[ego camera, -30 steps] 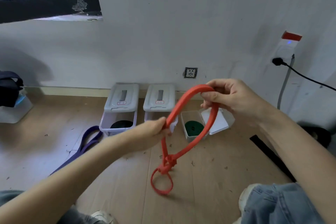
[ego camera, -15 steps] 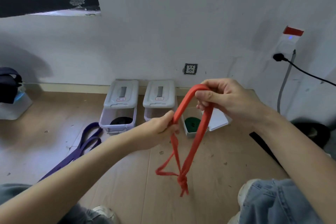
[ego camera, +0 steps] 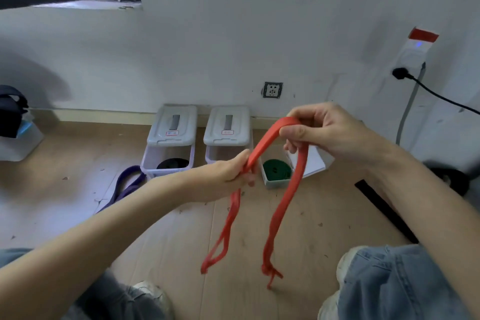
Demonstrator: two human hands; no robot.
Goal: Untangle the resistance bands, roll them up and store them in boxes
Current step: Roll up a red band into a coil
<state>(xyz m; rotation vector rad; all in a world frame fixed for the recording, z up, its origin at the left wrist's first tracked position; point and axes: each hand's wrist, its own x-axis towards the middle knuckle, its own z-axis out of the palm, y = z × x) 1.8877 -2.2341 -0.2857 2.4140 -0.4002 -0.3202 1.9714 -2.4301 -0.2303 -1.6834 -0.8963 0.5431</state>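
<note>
R hand point(ego camera: 322, 135) pinches top bend of flat orange-red rubber resistance band point(ego camera: 291, 184); L hand point(ego camera: 228, 171) grips its other strand lower, to L. 2 strands hang down over wood floor; knot point(ego camera: 270, 271) sits at bottom of R strand, well below both hands, R nearer. Likely next: reach down for knot.

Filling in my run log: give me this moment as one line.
stage: untangling | left hand: grips red rubber resistance band | right hand: pinches band's top | knot: low on right strand, off floor
</note>
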